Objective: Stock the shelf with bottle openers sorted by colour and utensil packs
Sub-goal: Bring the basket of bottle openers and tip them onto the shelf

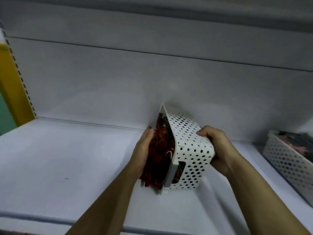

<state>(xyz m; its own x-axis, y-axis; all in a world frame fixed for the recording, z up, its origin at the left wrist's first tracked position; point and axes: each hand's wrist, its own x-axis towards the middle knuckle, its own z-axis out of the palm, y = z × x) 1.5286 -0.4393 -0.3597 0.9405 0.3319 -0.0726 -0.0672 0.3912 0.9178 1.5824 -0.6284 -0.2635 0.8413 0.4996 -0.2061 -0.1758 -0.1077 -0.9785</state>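
Note:
A white perforated basket (pixel 189 150) is tipped on its side on the white shelf (pixel 67 158), with its open mouth facing left. Several red bottle openers (pixel 159 155) spill out of that mouth, and something green shows inside behind them. My left hand (pixel 144 150) lies flat against the red openers, fingers straight, holding them back at the opening. My right hand (pixel 218 150) grips the basket's far end, thumb on its upturned side and fingers under its base.
A second white perforated basket (pixel 288 160) with dark and pinkish items stands at the right edge of the shelf. A yellow upright with slots (pixel 15 85) bounds the shelf on the left. The shelf's back panel (pixel 152 82) rises just behind the tipped basket.

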